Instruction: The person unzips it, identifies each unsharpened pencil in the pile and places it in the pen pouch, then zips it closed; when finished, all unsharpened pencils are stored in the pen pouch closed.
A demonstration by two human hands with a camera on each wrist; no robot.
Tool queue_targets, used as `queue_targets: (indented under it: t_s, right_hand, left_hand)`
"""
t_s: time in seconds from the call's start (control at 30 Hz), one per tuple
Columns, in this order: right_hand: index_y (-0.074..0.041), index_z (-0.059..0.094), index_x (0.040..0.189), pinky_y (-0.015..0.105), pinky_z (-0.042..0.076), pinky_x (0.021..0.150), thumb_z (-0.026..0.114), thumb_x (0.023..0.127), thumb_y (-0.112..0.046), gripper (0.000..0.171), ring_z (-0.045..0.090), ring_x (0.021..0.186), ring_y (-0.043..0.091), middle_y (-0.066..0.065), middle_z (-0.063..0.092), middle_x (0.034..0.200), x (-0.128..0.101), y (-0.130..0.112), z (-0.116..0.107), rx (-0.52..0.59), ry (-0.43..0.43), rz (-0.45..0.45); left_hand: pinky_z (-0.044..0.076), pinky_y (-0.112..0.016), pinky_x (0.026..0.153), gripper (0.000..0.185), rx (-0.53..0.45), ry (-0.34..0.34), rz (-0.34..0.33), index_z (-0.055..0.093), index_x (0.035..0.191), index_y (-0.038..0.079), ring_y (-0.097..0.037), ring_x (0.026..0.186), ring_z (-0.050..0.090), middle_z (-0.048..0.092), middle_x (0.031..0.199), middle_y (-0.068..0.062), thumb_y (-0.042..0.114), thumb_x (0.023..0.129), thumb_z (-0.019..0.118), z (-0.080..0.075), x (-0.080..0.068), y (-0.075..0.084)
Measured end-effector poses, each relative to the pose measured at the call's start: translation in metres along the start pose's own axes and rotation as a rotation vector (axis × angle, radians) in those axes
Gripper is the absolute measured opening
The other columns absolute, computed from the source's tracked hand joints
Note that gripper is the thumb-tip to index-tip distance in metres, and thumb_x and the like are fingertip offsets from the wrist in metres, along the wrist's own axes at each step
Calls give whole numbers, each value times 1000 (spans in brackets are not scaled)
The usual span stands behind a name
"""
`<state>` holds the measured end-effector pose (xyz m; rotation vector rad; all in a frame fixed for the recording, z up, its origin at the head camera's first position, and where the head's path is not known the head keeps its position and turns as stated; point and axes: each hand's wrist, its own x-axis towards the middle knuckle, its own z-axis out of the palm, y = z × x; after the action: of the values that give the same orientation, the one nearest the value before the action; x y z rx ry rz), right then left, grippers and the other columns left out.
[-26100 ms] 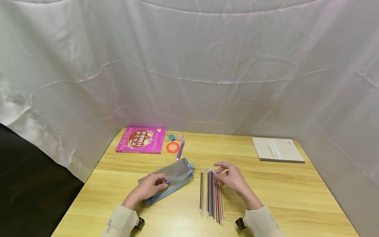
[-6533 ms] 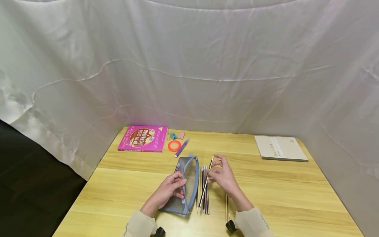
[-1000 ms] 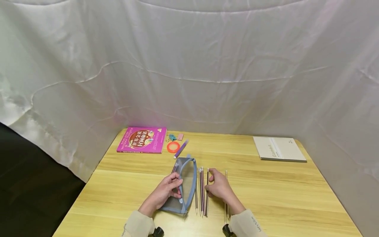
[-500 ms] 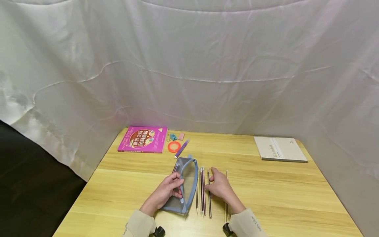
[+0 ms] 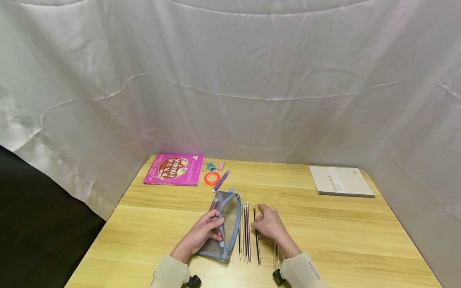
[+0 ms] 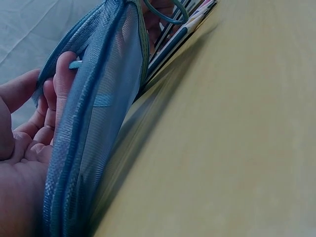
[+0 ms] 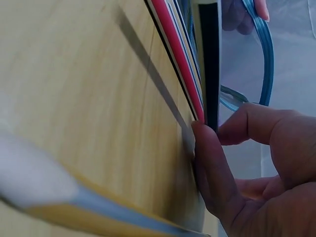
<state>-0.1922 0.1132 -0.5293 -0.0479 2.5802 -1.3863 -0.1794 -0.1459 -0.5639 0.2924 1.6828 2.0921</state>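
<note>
On the near middle of the light wooden table (image 5: 324, 236), the right hand (image 5: 268, 226) pinches a slim dark pencil with a pale end (image 5: 256, 234) between thumb and fingertips, low against the wood. The pencil's long axis runs away from the person toward the white drape, tilted slightly leftward at the far end; which end carries the lead is hard to make out at this size. Just to its left lies a row of thin striped pencils (image 5: 245, 232), parallel to it, and a single pale pencil (image 5: 275, 240) sits partly under the right wrist. The left hand (image 5: 201, 236) grips the zip edge of a blue-grey mesh pencil case (image 5: 230, 218), fingers curled inside its opening, the case lying lengthwise beside the row.
</note>
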Motion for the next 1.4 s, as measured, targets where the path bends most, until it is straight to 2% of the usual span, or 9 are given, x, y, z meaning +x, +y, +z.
queue_targets:
  t_s: [0.3, 0.5, 0.77, 1.0, 1.17, 1.4]
  right_hand:
    - [2, 36, 156, 37, 62, 50, 71, 81, 11, 83, 60, 54, 18, 11, 61, 85, 2, -2, -2, 162, 16, 25]
    - [-5, 29, 160, 39, 64, 54, 71, 79, 13, 93, 61, 58, 19, 14, 58, 93, 2, -11, -3, 270, 34, 17]
    - [-8, 21, 162, 39, 65, 58, 69, 82, 16, 97, 63, 64, 22, 16, 54, 100, 1, -17, 1, 416, 53, -21]
    - [-9, 22, 161, 39, 65, 59, 66, 81, 18, 95, 64, 65, 21, 16, 52, 101, 2, -23, 6, 462, 84, -61]
    - [-12, 23, 160, 37, 65, 57, 62, 79, 22, 96, 62, 64, 18, 17, 52, 102, 2, -29, 12, 479, 74, -72]
    - [-13, 21, 161, 42, 66, 61, 62, 81, 22, 96, 64, 65, 19, 18, 51, 104, 1, -31, 22, 474, 94, -108]
  left_hand:
    - [64, -27, 65, 6, 3, 1, -1, 50, 103, 16, -10, 70, 62, 57, 84, 2, 15, 108, 53, 1, 0, 1]
    - [64, -28, 66, 6, 9, 3, -1, 51, 102, 15, -10, 70, 62, 58, 84, 1, 13, 108, 52, 1, -1, 2]
    - [65, -28, 66, 6, 9, 9, -10, 50, 103, 14, -11, 70, 62, 57, 85, 1, 14, 107, 54, 2, -2, 2]
    - [65, -28, 66, 6, 11, 5, 3, 50, 102, 14, -11, 71, 62, 56, 85, 0, 14, 108, 52, 2, -2, 2]
    - [64, -28, 66, 6, 7, 6, 4, 50, 103, 13, -11, 71, 61, 56, 85, 1, 14, 108, 53, 2, -3, 2]
    - [64, -28, 66, 6, 5, 8, 0, 50, 103, 14, -11, 71, 61, 58, 85, 1, 15, 108, 53, 2, -2, 2]
